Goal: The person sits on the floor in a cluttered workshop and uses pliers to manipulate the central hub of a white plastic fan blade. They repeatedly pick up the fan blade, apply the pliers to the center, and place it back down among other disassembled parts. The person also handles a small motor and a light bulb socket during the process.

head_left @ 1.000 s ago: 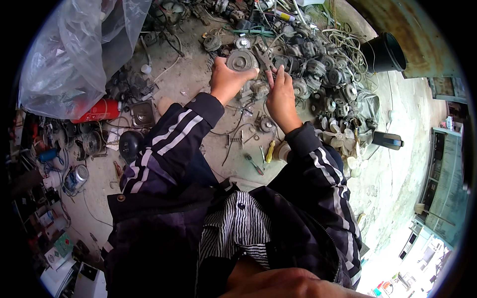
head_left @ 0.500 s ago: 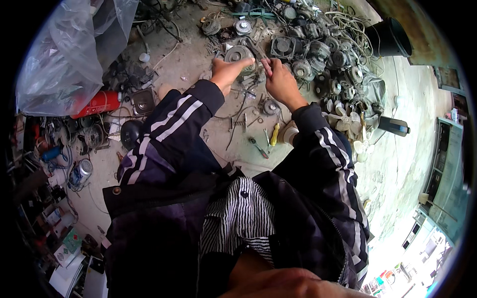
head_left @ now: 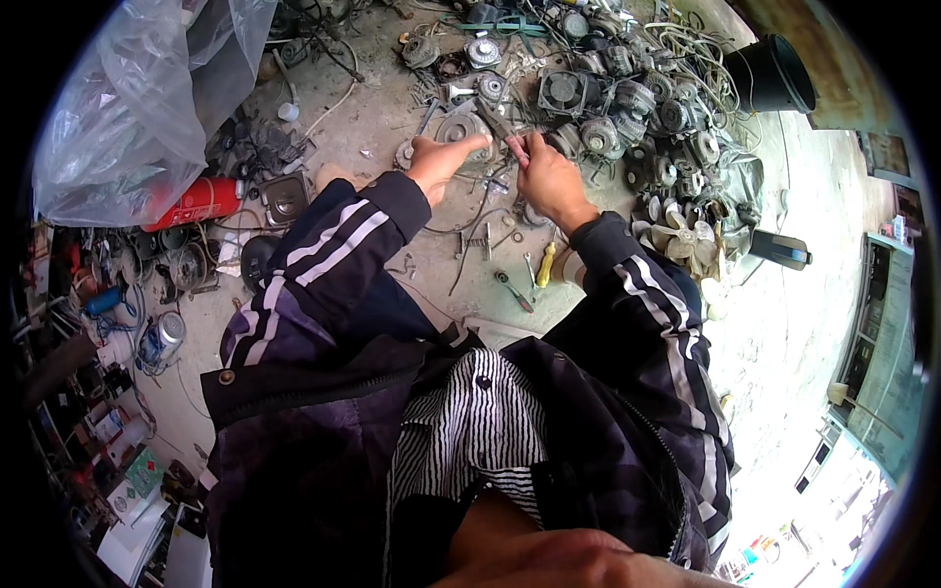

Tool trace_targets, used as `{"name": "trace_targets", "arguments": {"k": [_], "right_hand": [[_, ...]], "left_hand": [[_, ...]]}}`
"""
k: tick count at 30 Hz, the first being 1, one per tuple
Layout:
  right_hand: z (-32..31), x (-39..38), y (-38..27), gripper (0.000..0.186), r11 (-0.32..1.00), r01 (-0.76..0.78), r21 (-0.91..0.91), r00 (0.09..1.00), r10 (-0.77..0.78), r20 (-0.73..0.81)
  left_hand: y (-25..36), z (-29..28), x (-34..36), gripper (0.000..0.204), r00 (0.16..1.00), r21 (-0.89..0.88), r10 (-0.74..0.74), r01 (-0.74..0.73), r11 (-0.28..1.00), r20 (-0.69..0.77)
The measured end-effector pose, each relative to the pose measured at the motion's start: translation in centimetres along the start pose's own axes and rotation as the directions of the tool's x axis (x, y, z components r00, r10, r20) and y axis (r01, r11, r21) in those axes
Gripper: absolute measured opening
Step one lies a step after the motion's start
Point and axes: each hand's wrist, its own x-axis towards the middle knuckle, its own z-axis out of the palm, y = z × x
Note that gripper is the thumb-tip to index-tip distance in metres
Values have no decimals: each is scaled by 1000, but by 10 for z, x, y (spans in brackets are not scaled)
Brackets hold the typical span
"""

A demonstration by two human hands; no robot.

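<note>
My left hand [head_left: 441,165] grips the near edge of a round grey metal motor part [head_left: 459,125], its thumb stretched across toward the right; the other fingers are partly hidden. My right hand [head_left: 552,182] is closed around the reddish handles of a long-jawed pair of pliers [head_left: 502,125]. The tool's dark jaws point away and to the left, beside the motor part's right side. Whether the jaws bite on anything is too small to tell. Nearer to me on the floor lie a yellow-handled screwdriver [head_left: 544,267] and a ratchet wrench [head_left: 513,291].
Motors and coils [head_left: 627,108] are heaped at the far right, near a black bucket [head_left: 769,73]. Fan blades [head_left: 681,238] lie right of my right arm. A clear plastic bag [head_left: 127,127] and a red cylinder [head_left: 201,202] stand at the left.
Both hands have drawn slightly nearer to me, the motor part and pliers with them. A small motor beyond the round part now shows more fully.
</note>
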Motion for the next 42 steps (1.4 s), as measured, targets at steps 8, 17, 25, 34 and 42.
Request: {"name": "trace_targets", "arguments": {"k": [8, 17, 25, 34, 42], "right_hand": [[11, -8, -1, 31, 999, -33, 7, 995, 32, 97], [17, -17, 10, 29, 942, -213, 261, 900, 85, 428], [-1, -19, 22, 12, 216, -588, 780, 800, 10, 600], [-86, 13, 32, 16, -115, -268, 957, 893, 342, 291], [-128, 11, 64, 9, -510, -86, 856, 904, 320, 282]], "left_hand": [[-11, -8, -5, 55, 996, 38, -73, 71, 997, 53], [-43, -17, 10, 55, 997, 226, -39, 54, 973, -72], [7, -26, 25, 58, 998, -14, -34, 33, 999, -48], [-40, 14, 37, 94, 708, 352, 7, -360, 864, 706], [9, 170, 20, 67, 597, -141, 327, -336, 931, 733]]}}
